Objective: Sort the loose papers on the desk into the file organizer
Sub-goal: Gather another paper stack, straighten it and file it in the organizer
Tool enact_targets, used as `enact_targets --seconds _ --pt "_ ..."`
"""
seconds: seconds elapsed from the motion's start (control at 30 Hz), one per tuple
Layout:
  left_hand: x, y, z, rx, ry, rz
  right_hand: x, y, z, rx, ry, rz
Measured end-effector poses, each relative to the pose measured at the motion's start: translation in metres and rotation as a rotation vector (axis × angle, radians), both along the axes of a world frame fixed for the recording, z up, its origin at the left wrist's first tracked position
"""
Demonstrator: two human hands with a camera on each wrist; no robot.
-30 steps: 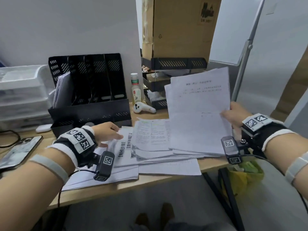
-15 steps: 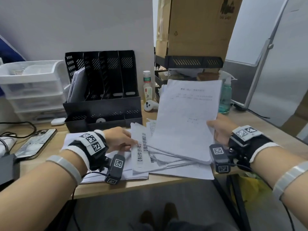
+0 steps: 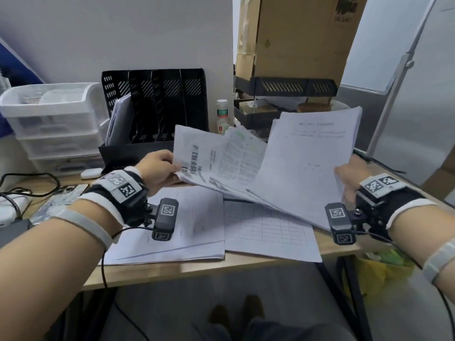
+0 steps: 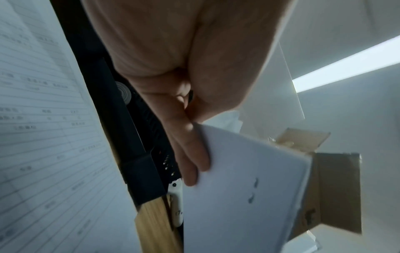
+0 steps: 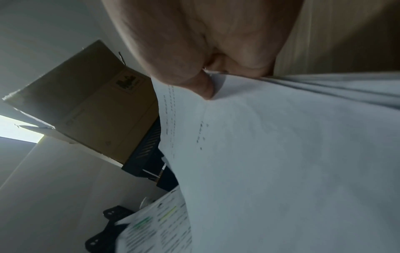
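Papers (image 3: 258, 168) before organizer (image 3: 157, 112), seemingly

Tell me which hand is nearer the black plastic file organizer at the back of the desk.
Left. The left hand holds the lifted paper stack just in front of the black plastic file organizer; the right hand grips the stack's far edge, well off to its right.

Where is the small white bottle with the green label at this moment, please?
In the head view, the bottle stands at the desk's back, right of the black file organizer, behind the lifted papers.
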State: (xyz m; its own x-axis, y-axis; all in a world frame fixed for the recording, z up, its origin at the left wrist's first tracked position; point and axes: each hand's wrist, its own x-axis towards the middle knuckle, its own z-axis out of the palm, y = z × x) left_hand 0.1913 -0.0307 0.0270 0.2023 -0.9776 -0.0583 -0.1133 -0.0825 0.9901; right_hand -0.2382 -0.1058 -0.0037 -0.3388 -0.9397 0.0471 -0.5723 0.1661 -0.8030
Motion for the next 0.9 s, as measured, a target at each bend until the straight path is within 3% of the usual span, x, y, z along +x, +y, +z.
enact_targets --seconds 0.13,0.3,0.43,0.5,0.73,0.8,0.9 --pt "0.004 0.001 -0.001 -0.010 0.139 0.032 0.004 0.017 0.012 -0.050 -0.085 -0.073" --pt "0.003 0.013 -0.007 0.134 0.152 -0.171 0.021 0.029 0.019 -0.170 -0.153 -0.074" --pt "0.020 0.020 -0.003 0.168 0.190 -0.079 0.037 0.025 0.017 -0.148 -0.221 0.037" --pt "0.031 0.026 -0.002 0.188 0.060 -0.059 0.041 0.013 0.010 -0.162 -0.235 0.083" --pt "0.075 0.066 -0.004 0.495 -0.752 -0.144 0.072 0.019 0.018 -0.112 -0.190 0.152" --pt "0.086 0.079 -0.006 0.553 -0.882 -0.117 0.081 0.013 0.016 -0.094 -0.178 0.165" --pt "0.104 0.095 -0.014 0.628 -0.927 -0.056 0.099 -0.001 0.009 -0.061 -0.192 0.201"
